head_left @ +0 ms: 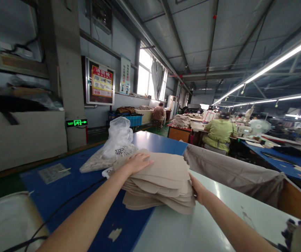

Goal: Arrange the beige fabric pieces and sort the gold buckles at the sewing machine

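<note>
A thick stack of beige cut fabric pieces (163, 171) lies in front of me, its layers uneven and fanned at the near side. My left hand (139, 163) rests flat on the stack's upper left, fingers stretched out. At the right edge, my right hand (198, 189) grips the side of the pile, with part of its fingers hidden behind the layers. Just behind my left hand sits a clear plastic bag (119, 140) with printed letters, filled with small pale pieces. A white object (107, 172) shows partly beside the stack.
The stack straddles a blue tabletop (129, 224) and a pale glossy one (182, 231). A black cable (69, 199) crosses the left side near a white bin (6, 217). A grey cloth-lined trough (226, 171) runs along the right. A person in yellow-green (218, 134) sits beyond.
</note>
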`<state>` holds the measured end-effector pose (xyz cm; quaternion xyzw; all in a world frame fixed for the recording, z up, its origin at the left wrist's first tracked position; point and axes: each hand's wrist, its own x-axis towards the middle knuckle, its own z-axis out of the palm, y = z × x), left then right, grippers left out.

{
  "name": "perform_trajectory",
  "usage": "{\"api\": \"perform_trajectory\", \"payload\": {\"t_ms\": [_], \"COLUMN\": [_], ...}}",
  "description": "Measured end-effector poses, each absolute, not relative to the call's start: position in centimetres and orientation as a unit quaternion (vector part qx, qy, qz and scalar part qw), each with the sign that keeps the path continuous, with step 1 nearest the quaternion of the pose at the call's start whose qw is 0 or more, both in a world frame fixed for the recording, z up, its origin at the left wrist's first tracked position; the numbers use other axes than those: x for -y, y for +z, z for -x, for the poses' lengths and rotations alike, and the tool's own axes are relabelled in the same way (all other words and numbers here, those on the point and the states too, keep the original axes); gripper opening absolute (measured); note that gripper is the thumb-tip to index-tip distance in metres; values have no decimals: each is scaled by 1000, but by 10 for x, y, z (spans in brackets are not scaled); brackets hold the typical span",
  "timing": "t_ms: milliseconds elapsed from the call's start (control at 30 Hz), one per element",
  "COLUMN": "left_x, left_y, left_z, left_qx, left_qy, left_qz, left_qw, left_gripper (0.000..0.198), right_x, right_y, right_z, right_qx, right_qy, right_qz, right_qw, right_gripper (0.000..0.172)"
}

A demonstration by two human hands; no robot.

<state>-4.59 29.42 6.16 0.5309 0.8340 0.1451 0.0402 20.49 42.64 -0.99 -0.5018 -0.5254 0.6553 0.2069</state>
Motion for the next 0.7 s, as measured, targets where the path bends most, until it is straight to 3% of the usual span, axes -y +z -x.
{"api": "perform_trajectory", "payload": {"t_ms": [367, 700], "left_x": [-294, -296], "left_y": [68, 66], "left_z": [43, 44], "left_qx": [-843, -851], "left_qy": [129, 132], "left_qz": [-520, -506], "left_qw": [52, 39], "left_gripper": [73, 67], "right_x": [-436, -429], "right_y": [2, -11], "right_z": [-207, -202], "right_qx": [459, 398], "right_qy": [686, 802], "right_qz": [537, 424], "right_qw": [173, 135], "right_gripper": [50, 64]}}
